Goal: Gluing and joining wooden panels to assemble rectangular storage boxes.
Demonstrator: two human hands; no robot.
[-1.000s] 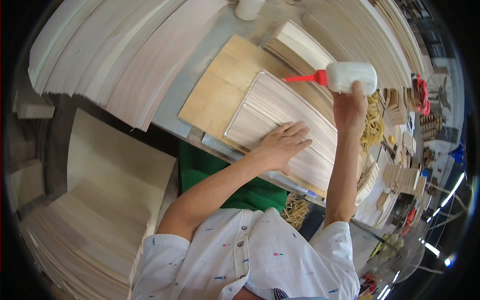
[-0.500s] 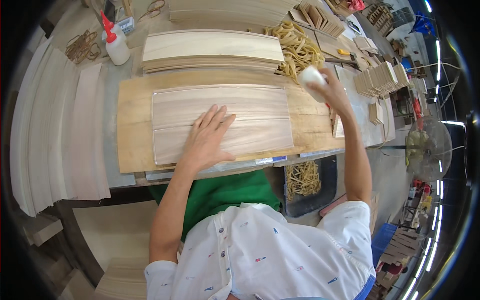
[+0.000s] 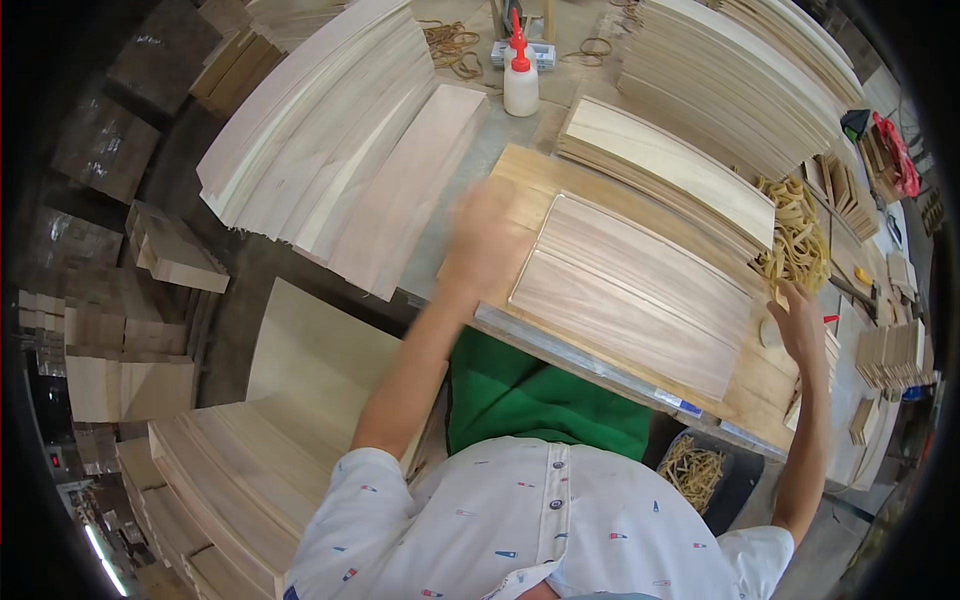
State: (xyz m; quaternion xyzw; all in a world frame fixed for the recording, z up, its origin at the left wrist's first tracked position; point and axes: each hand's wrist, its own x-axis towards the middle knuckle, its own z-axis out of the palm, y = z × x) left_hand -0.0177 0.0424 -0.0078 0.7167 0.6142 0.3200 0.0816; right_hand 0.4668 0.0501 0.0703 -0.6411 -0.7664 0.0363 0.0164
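Note:
A thin pale wood panel (image 3: 630, 300) with lengthwise grooves lies on a larger yellowish board (image 3: 515, 170). A whitish line, looking like glue, runs along the panel's left and far edges. My left hand (image 3: 488, 235) is over the board's left end, off the panel; motion smears its fingers. At the panel's right end my right hand (image 3: 800, 315) is closed round a white glue bottle (image 3: 770, 333), held sideways. The bottle's body shows left of the hand and its red tip to the right.
Long thin boards (image 3: 330, 130) are stacked at left; panel stacks (image 3: 670, 175) stand behind the board. Upright glue bottles (image 3: 521, 90) with red caps stand at the back. Yellowish bands (image 3: 795, 235) lie at right. A dark bin (image 3: 735, 480) of wood scraps sits below the table edge.
The view has turned left. My left hand has lifted off the panel and moved to its left. My right hand, with the glue bottle, has come lower beside the panel's right end.

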